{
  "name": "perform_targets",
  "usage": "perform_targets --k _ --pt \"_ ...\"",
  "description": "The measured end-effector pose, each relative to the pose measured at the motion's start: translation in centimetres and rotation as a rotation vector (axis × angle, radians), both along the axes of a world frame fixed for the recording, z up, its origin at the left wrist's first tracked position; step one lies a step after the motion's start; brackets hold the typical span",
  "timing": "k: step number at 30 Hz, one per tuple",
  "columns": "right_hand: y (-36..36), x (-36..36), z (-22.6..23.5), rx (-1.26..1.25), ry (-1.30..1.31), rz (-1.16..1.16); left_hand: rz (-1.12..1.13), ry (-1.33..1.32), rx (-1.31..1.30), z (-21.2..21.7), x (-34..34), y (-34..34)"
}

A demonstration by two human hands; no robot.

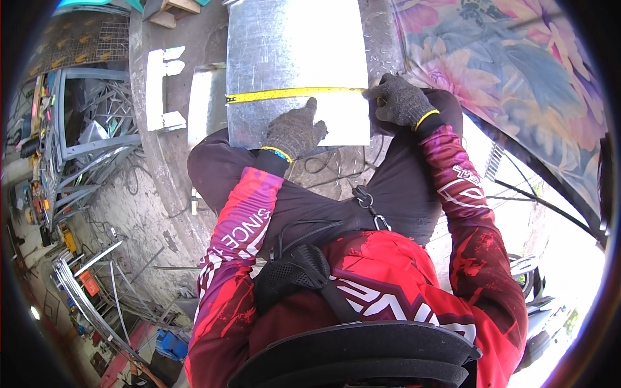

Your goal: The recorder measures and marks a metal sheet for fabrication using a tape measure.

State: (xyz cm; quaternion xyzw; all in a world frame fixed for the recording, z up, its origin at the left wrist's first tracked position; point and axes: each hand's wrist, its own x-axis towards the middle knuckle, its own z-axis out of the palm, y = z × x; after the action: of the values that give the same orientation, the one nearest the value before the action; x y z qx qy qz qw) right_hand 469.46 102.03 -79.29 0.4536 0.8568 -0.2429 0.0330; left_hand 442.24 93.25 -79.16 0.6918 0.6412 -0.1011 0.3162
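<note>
A shiny rectangular metal sheet (294,45) lies flat in front of me, its near edge between my knees. A yellow tape measure (291,94) is stretched across it from the left edge to the right edge. My left hand (292,132), in a dark grey knit glove, rests on the sheet just below the tape. Its index finger points up to the tape and its thumb is spread, with nothing held. At the sheet's right edge my right hand (402,102), gloved alike, is closed around the tape's end. The gloved fingers hide what else it may hold there.
Left of the sheet lie a bent bracket-shaped metal piece (156,90) and a narrower metal strip (206,103). Metal frames and scrap (97,123) crowd the far left. Curved metal bars (97,304) lie lower left. A flower-patterned panel (504,71) stands on the right.
</note>
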Motion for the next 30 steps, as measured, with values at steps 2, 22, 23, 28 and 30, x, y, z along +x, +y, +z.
perform_targets --k 2,22,23,28,30 --pt "0.01 -0.02 0.01 -0.016 -0.002 -0.005 -0.001 -0.001 0.004 -0.05 -0.03 -0.02" --pt "0.05 -0.03 -0.21 -0.011 0.008 -0.004 0.009 -0.002 0.007 -0.02 -0.06 -0.06" --pt "0.02 -0.07 -0.15 -0.006 0.0 -0.006 0.008 -0.001 0.008 -0.03 -0.07 -0.07" --pt "0.0 -0.28 0.3 -0.019 -0.01 -0.009 -0.005 -0.009 0.024 -0.27 -0.14 -0.12" --pt "0.0 -0.32 0.45 -0.025 -0.024 -0.013 -0.005 -0.018 0.037 -0.36 -0.2 -0.17"
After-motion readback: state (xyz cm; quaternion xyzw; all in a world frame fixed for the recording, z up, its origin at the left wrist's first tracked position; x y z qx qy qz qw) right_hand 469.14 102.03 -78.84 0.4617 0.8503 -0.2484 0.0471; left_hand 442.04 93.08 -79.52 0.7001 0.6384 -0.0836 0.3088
